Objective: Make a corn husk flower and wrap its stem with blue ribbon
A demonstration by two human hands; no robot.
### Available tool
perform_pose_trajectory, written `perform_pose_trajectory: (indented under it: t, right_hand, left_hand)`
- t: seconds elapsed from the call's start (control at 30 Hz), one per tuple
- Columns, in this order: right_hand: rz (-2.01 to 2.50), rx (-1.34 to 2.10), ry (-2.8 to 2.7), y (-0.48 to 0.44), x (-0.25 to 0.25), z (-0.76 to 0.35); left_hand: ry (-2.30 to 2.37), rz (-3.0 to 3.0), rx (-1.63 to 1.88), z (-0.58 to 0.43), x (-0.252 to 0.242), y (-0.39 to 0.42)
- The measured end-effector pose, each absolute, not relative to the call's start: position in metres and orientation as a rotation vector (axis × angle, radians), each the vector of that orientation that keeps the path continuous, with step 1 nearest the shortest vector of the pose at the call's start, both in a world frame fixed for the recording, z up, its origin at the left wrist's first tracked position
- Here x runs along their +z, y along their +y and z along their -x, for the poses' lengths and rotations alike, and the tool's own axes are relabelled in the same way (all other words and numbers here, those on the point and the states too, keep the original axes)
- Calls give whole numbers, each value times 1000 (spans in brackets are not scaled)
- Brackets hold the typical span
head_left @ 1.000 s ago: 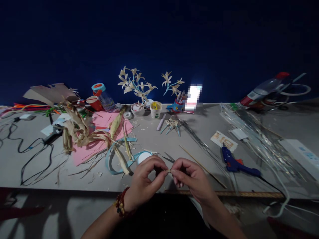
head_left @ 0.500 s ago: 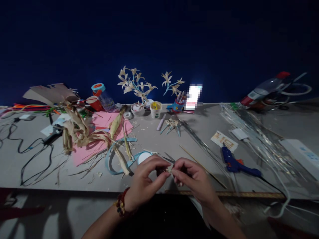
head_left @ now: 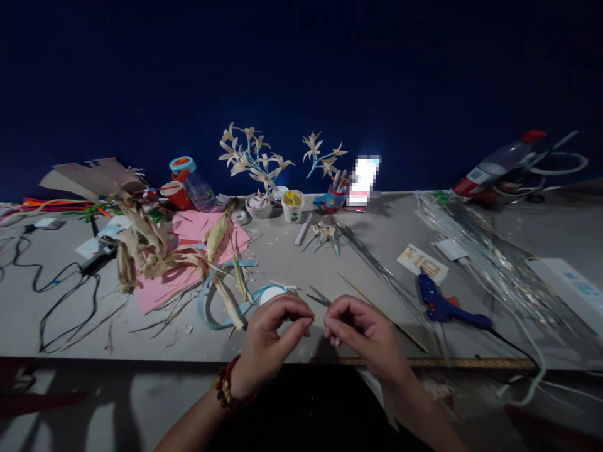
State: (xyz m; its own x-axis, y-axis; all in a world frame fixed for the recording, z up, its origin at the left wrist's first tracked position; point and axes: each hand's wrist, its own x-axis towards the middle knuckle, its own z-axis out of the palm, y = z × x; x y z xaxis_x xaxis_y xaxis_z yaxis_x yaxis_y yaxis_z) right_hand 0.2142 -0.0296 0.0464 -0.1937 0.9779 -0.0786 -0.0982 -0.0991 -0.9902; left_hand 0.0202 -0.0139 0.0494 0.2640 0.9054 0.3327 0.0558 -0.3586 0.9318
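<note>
Near the front edge of the grey table, my left hand (head_left: 277,329) has its thumb and forefinger pinched together, with a red beaded bracelet on the wrist. Facing it across a small gap, my right hand (head_left: 360,333) is closed too, fingers curled and thumb pressed against them. Whatever either hand holds is too small or hidden to make out. Just beyond the fingertips lie scissors (head_left: 320,296), partly covered. A white disc (head_left: 272,295) with blue ribbon (head_left: 205,307) is behind my left hand. A thin wooden stick (head_left: 377,306) lies beyond my right hand.
Dried husks (head_left: 151,245) lie on pink paper (head_left: 160,290) at left. Husk flowers (head_left: 254,157) stand at the back, near a white cup (head_left: 293,210). A blue glue gun (head_left: 443,304), wires (head_left: 377,267) and a tilted bottle (head_left: 499,164) are on the right.
My hands have moved slightly apart, the left one shifting left. The pale bit seen between the fingertips before no longer shows clearly. The view has shifted slightly.
</note>
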Motion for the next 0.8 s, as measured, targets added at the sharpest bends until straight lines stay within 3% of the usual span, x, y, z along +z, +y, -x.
perform_pose_trajectory:
  t: [0.5,0.8]
  right_hand:
    - [1157,1370,-1307,-30,53,-210]
    - [1191,1139,-1467,-32,55,-208]
  left_hand:
    - [996,-1745,1200,-21,52,-18]
    - [1032,-1973,1164,-21,56,-18]
